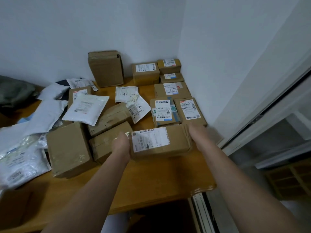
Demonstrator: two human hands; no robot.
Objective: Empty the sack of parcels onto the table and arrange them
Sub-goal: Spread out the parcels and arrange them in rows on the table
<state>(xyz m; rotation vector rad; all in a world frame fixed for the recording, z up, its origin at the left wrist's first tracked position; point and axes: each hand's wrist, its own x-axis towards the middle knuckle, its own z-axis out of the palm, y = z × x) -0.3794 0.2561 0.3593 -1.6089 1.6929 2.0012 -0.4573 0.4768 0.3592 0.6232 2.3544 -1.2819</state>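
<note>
Both my hands hold a brown cardboard box (pixel 176 142) with a white label up, low over the wooden table (pixel 151 179). My left hand (pixel 121 143) grips its left end and my right hand (pixel 196 132) its right end. Just beyond it, several labelled boxes (pixel 171 90) sit in tidy rows along the right wall. A loose heap of brown boxes (pixel 69 148) and white and grey mailer bags (pixel 85 110) covers the table's left half. The dark green sack (pixel 15 93) lies crumpled at the far left.
A tall box (pixel 106 69) stands against the back wall. White walls close the table in at the back and right. A sliding door frame (pixel 262 115) runs along the right, beside the table's corner.
</note>
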